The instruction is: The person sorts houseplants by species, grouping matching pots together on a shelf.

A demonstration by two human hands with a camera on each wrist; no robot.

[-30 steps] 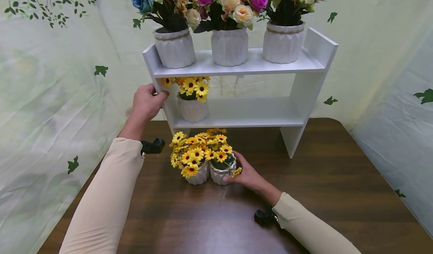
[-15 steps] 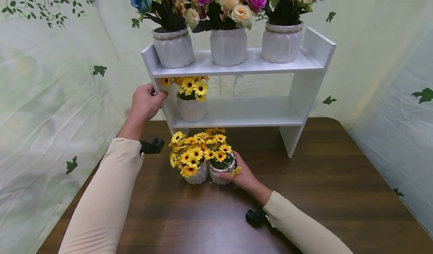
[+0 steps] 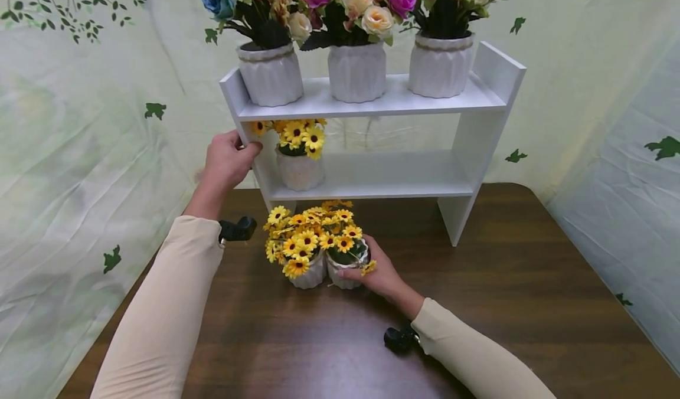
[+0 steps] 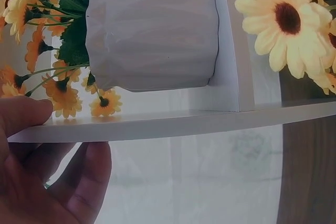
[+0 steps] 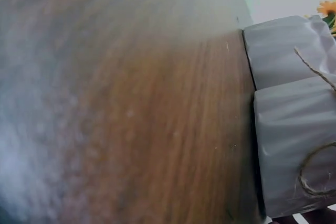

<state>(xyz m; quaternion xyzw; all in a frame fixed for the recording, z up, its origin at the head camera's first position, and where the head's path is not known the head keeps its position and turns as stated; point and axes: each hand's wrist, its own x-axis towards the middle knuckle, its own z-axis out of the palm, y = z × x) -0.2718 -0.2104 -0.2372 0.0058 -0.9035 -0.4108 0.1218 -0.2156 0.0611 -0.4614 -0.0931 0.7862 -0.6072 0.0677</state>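
My left hand (image 3: pixel 225 160) pinches the left side panel of a white two-tier shelf (image 3: pixel 398 172). In the left wrist view, the thumb (image 4: pixel 26 114) lies on one face of that panel and the fingers (image 4: pixel 94 177) on the other. My right hand (image 3: pixel 385 275) holds a white pot of yellow flowers (image 3: pixel 336 274) by its right side, thumb across the front. This pot stands on the table, touching a similar flower pot (image 3: pixel 310 276) on its left. Twine shows on the held pot (image 5: pixel 286 135) in the right wrist view, where the hand is mostly out of frame.
A third pot of yellow flowers (image 3: pixel 301 172) sits at the left of the shelf's lower tier. Three larger white pots with roses, the middle one (image 3: pixel 357 74) among them, line the top tier. Brown wooden table (image 3: pixel 297 346) extends in front; a patterned cloth (image 3: pixel 563 92) hangs behind.
My right hand has shifted slightly left, its thumb coming further round the pot's front. The left hand keeps its grip on the shelf panel. The pots stay in place.
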